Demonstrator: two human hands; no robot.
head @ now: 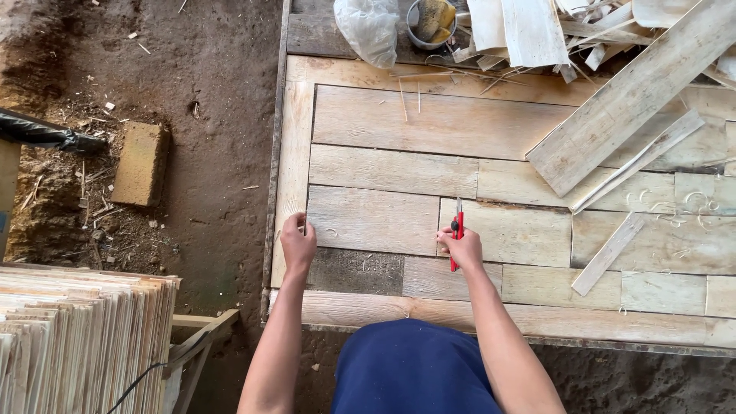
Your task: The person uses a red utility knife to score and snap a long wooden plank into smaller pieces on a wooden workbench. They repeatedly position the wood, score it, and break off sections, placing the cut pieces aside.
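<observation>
A large wooden panel [429, 126] faced with pale veneer pieces lies in front of me. My right hand [462, 247] grips a red utility knife [457, 230], its blade pointing away from me at the seam at the right end of one veneer piece [372, 220]. My left hand [297, 241] rests with curled fingers on the left end of that same piece, by the panel's left frame strip. Just below the piece is a dark bare patch [356, 271] of the panel.
Loose wood strips [625, 100] and offcuts lie on the panel's right and far side. A plastic bag [368, 27] and a small tub [429, 21] sit at the far edge. A stack of veneer sheets [77, 337] stands at lower left; a brick [139, 162] lies on the dirt floor.
</observation>
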